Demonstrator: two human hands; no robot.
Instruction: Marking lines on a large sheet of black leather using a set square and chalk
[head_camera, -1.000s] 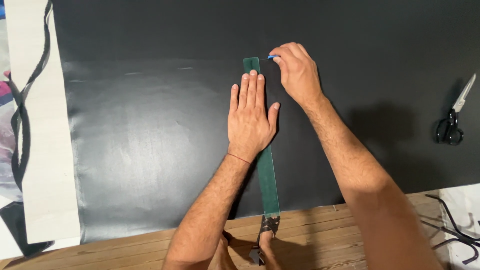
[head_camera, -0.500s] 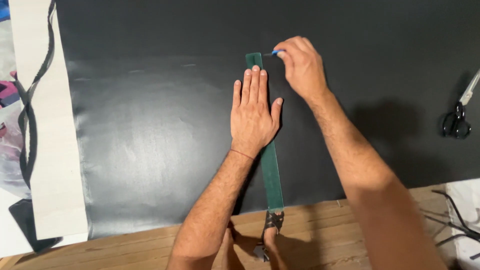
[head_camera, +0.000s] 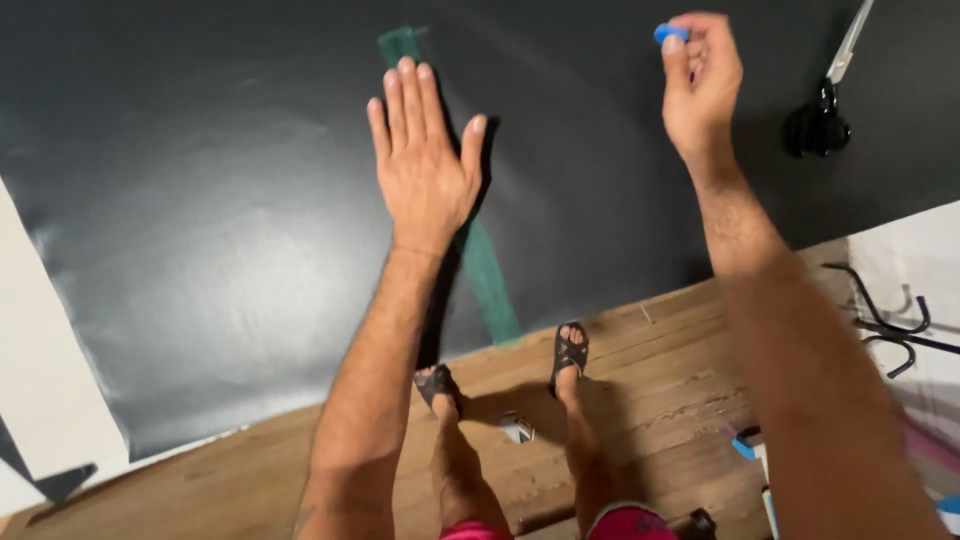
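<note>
Green strip (head_camera: 480, 265) lay on the black sheet (head_camera: 220, 200) spread over the wooden floor (head_camera: 650, 350), running from about 11 o'clock down to its near end at 5 o'clock, just short of the sheet's edge by our sandalled feet (head_camera: 570, 350). We had our left hand (head_camera: 425, 160) flat over its middle, fingers spread and gripping nothing; whether the palm pressed down or hovered, we could not tell. Our right hand (head_camera: 700, 85) was raised at 1 o'clock, well apart from the strip, fingertips pinched on a small blue piece (head_camera: 668, 33), perhaps chalk. We judged the main risk to be the strip skewing under a light palm, or the sheet creeping on the boards if we leaned. Scissors (head_camera: 825, 110) lay at 2 o'clock near the right hand and could be knocked by a wide sweep. Black straps (head_camera: 890, 320) lay at 4 o'clock. Open sheet stretched widest toward 9 o'clock.
</note>
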